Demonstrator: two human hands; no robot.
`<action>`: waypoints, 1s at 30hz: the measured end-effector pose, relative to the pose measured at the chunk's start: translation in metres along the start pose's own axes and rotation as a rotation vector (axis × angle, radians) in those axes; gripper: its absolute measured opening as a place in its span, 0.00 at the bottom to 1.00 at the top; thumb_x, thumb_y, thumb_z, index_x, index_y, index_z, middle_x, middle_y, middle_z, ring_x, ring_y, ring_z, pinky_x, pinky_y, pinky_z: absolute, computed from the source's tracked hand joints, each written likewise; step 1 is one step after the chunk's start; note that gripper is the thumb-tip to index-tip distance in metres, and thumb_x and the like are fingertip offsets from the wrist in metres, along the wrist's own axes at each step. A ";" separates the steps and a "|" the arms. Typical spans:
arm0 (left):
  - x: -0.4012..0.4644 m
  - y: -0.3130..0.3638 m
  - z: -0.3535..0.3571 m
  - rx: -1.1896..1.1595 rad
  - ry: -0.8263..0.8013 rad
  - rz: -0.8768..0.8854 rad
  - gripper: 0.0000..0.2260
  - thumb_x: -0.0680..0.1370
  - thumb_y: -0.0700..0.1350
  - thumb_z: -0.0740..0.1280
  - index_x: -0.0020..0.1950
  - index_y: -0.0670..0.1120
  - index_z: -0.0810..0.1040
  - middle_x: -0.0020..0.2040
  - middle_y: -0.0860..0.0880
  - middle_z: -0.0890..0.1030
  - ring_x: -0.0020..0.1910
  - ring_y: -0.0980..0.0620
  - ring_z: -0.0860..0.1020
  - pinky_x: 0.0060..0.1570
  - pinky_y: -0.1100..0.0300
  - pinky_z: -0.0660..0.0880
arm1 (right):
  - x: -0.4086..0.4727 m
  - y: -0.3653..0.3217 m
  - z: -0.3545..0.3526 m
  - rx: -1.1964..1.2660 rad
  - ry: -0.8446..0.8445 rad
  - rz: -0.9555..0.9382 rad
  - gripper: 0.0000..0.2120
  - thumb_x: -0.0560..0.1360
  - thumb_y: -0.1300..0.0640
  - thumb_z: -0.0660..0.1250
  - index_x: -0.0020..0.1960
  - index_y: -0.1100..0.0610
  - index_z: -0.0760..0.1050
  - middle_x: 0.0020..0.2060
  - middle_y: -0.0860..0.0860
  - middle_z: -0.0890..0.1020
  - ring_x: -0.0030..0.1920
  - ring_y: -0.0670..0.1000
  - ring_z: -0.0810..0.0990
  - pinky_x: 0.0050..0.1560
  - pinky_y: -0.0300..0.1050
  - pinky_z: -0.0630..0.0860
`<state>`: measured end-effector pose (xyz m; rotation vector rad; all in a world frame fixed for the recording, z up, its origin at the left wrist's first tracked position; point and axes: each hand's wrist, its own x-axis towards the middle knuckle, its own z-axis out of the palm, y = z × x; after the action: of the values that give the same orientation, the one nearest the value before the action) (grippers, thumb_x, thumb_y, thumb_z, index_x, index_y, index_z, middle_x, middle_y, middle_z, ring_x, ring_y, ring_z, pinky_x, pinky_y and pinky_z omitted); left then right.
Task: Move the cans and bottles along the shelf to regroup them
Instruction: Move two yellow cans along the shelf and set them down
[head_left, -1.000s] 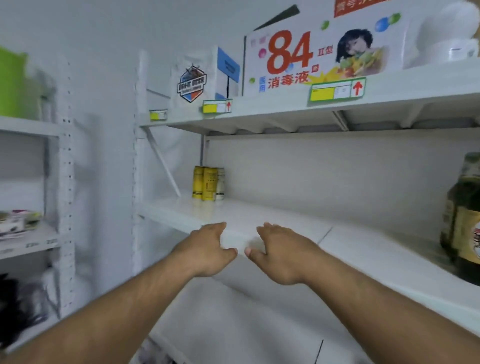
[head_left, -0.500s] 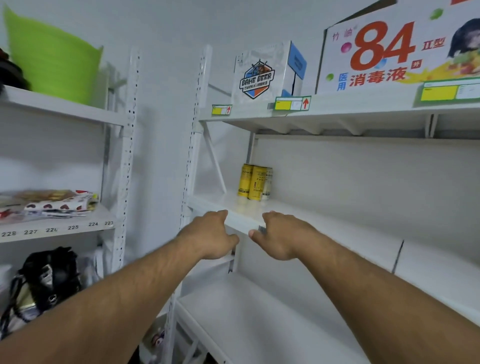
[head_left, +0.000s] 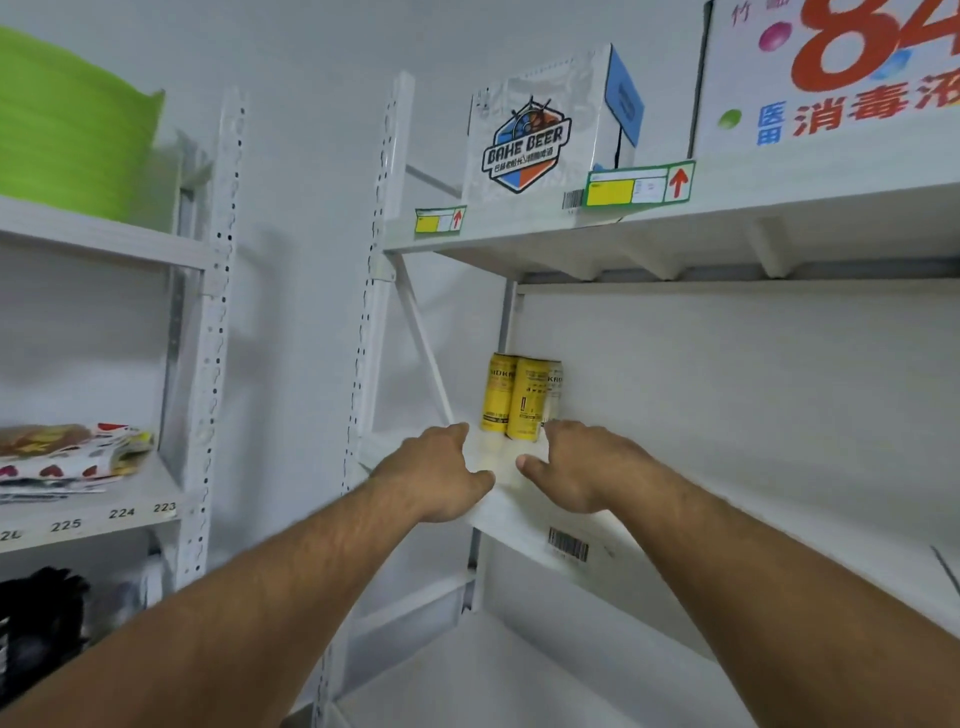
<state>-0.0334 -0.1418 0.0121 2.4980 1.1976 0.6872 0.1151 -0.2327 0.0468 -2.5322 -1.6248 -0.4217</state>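
Both bare hands reach onto the white metal shelf (head_left: 524, 514) at centre frame, left hand (head_left: 434, 475) and right hand (head_left: 584, 467) spread flat and empty, thumbs nearly meeting. Three tall yellow drink cans (head_left: 522, 397) stand upright just beyond the fingertips, against the shelf's back corner.

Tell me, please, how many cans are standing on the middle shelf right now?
3 visible, clustered at the shelf's back left corner: a yellow can on the left, a second yellow can beside it, and a silver-white can partly hidden behind that. More may stand behind them.
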 end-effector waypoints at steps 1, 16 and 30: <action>0.012 -0.005 0.002 -0.004 -0.001 -0.001 0.36 0.81 0.60 0.64 0.85 0.52 0.53 0.84 0.50 0.60 0.80 0.46 0.64 0.75 0.48 0.67 | 0.012 0.002 0.003 -0.004 -0.004 0.007 0.35 0.80 0.35 0.53 0.79 0.55 0.59 0.74 0.53 0.68 0.70 0.58 0.71 0.65 0.55 0.72; 0.211 -0.063 0.025 -0.102 -0.047 0.147 0.38 0.80 0.60 0.66 0.85 0.50 0.55 0.82 0.47 0.64 0.79 0.44 0.66 0.74 0.49 0.68 | 0.178 -0.006 0.050 0.009 0.046 0.180 0.29 0.76 0.34 0.58 0.68 0.53 0.70 0.60 0.52 0.79 0.58 0.57 0.79 0.58 0.54 0.77; 0.368 -0.074 0.058 -0.530 -0.241 0.157 0.30 0.76 0.51 0.77 0.74 0.47 0.69 0.67 0.47 0.78 0.65 0.45 0.78 0.57 0.59 0.72 | 0.300 -0.003 0.068 0.701 0.330 0.611 0.27 0.74 0.42 0.72 0.59 0.58 0.66 0.50 0.52 0.75 0.49 0.53 0.75 0.45 0.46 0.72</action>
<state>0.1483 0.1909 0.0382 2.1573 0.6354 0.6200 0.2412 0.0468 0.0675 -2.1016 -0.6541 -0.1463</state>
